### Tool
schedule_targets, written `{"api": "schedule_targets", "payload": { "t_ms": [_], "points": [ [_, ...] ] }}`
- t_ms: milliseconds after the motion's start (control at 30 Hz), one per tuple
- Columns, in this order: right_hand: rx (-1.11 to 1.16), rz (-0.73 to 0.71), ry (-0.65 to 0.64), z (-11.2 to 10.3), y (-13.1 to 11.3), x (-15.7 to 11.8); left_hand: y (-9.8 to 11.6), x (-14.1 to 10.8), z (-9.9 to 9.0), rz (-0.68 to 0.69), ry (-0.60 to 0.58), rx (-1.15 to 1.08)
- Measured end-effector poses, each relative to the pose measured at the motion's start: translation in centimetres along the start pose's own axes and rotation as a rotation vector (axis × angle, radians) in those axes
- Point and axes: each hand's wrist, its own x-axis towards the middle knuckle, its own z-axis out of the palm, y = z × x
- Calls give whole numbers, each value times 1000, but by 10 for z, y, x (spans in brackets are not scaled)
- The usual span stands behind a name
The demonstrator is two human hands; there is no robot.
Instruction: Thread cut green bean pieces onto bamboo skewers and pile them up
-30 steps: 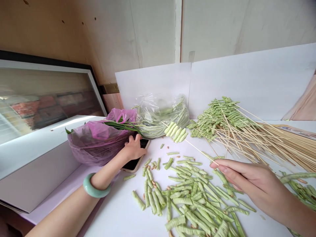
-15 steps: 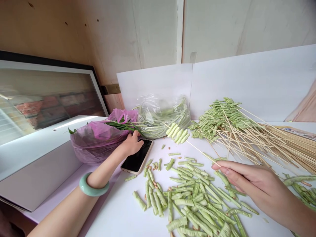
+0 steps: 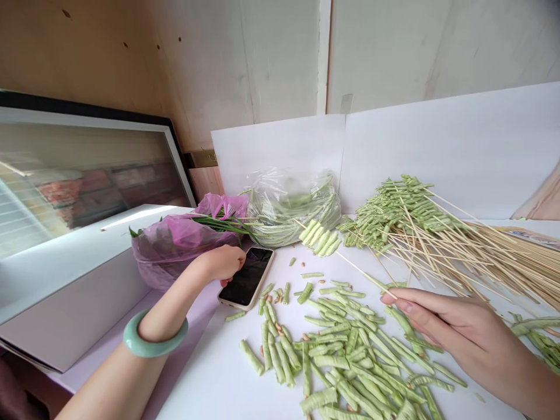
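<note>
In my right hand [image 3: 455,332] is the lower end of a thin bamboo skewer [image 3: 361,271], pinched between thumb and fingers. Short pieces of green bean [image 3: 321,238] are threaded side by side near its far tip, raised above the table. My left hand [image 3: 224,265], with a pale green bangle on its wrist, is curled closed at the left edge of a dark-screened phone [image 3: 250,279]; I see nothing held in it, and part of the fingers is hidden. Below and between both hands lie many loose cut bean pieces [image 3: 332,361].
Finished bean skewers [image 3: 398,204] are piled at the back right, beside a spread of bare bamboo skewers [image 3: 516,251]. A clear plastic bag [image 3: 289,210] of long beans and a purple bag [image 3: 175,248] of greens stand behind the phone. At left is a white box [image 3: 79,303].
My left hand has drawn back from the purple bag and greens, and its spread fingers have curled in. The right hand still holds the skewer much as before. The view has shifted slightly.
</note>
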Motion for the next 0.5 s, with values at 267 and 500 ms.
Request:
{"api": "schedule_targets", "payload": {
  "t_ms": [267,500],
  "points": [
    [-11,22,-12,0,-4,3,2,-5,-4,-17,-15,36],
    [-37,30,8,1,-2,2,5,-6,-3,-18,-10,104]
  ]
}}
